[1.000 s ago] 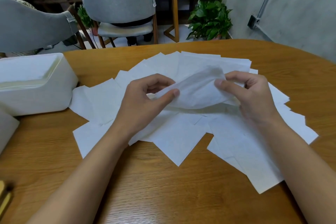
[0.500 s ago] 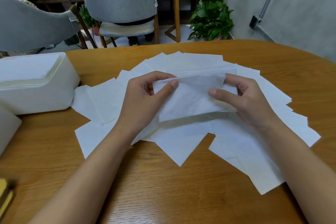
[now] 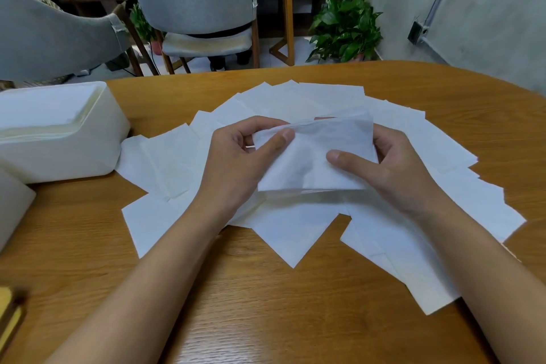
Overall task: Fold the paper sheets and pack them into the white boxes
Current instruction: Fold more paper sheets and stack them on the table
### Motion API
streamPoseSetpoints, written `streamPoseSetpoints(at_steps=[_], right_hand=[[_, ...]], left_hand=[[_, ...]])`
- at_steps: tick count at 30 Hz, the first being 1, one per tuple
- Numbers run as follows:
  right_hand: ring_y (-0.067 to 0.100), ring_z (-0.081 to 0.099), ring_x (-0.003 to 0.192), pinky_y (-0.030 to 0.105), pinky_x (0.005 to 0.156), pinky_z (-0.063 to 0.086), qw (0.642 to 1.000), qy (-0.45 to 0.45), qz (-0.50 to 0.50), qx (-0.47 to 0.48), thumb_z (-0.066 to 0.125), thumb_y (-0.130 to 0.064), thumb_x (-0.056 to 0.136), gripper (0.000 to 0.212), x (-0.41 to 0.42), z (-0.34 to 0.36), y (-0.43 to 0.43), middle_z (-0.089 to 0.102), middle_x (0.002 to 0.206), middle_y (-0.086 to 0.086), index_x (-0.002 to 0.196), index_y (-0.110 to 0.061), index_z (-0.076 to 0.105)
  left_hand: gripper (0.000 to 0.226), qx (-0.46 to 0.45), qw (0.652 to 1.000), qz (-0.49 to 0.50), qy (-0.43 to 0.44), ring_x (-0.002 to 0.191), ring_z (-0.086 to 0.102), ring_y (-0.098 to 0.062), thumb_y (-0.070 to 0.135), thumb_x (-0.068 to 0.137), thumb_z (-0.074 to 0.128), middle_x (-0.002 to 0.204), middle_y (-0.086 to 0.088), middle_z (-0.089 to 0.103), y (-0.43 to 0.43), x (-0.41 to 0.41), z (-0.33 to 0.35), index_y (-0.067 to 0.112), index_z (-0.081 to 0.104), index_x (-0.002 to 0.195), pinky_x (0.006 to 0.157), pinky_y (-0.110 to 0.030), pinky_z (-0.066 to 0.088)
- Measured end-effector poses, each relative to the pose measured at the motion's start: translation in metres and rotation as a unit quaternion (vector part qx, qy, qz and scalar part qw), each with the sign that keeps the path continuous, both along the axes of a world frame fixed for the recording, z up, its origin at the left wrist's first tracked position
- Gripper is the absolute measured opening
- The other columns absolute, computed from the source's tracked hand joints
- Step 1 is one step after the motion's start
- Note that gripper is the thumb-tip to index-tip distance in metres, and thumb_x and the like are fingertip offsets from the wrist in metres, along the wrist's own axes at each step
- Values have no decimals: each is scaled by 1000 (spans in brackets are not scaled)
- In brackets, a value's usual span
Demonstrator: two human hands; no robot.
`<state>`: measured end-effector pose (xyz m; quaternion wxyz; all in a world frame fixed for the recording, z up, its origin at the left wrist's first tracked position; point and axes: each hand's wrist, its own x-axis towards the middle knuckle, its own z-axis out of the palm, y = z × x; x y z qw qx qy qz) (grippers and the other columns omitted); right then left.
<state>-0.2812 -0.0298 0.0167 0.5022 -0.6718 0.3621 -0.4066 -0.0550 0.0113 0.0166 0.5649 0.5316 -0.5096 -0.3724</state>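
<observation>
The folded sheet is doubled over and held raised above the centre of the tabletop, between both hands. The left hand pinches its left end, thumb on top; the right hand pinches its right end likewise. Beneath it, many loose sheets lie unfolded. The white box at the left edge appears partly filled, so most of the task remains.

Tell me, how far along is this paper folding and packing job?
Early on, it seems. Done: the open white box at left appears to hold a stack of sheets. In hand: the left hand and right hand pinch one thin white paper sheet, folded over. Left: many flat white sheets lie fanned across the wooden table, unfolded.
</observation>
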Motion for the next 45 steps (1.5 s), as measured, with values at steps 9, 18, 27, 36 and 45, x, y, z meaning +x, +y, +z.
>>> streamPoseSetpoints(at_steps=[9, 18, 27, 36, 45], right_hand=[[10, 77, 85, 20, 69, 57, 999, -1, -31, 13, 72, -25, 94, 9, 2, 3, 2, 81, 95, -7, 101, -24, 78], [16, 77, 88, 27, 72, 60, 999, 3, -29, 23, 81, -32, 86, 20, 3, 5, 3, 81, 99, -3, 104, -22, 78], [10, 73, 108, 23, 82, 58, 1000, -14, -11, -17, 67, -8, 98, 36, 4, 6, 3, 76, 121, -12, 126, -31, 71], [19, 61, 133, 43, 104, 56, 997, -74, 10, 5, 75, -10, 94, 93, -2, 3, -8, 56, 152, -5, 160, -48, 21], [24, 72, 111, 33, 86, 60, 982, -102, 86, 132, 67, -15, 91, 29, -9, 5, -9, 76, 123, 4, 115, -23, 81]], left_hand=[[9, 6, 1000, -7, 20, 86, 76, -12, 19, 93, 79, 94, 3, 80, 0, -4, -2, 15, 80, 101, 69, -22, 57], [5, -20, 999, -12, -25, 77, 70, -2, 18, 92, 80, 84, 12, 76, -2, -2, -2, 17, 79, 97, 62, -16, 51], [30, -78, 978, 79, -177, 96, 64, -10, 34, 93, 79, 110, 13, 67, -1, -4, -11, 32, 70, 121, 75, -26, 54], [62, 8, 998, -51, 20, 94, 76, -8, 18, 93, 78, 111, 13, 77, 5, -10, 3, 33, 49, 146, 73, -23, 60], [65, -11, 998, -41, -51, 106, 72, -6, 19, 98, 75, 126, 16, 68, 2, -4, -1, 36, 42, 151, 76, -25, 60]])
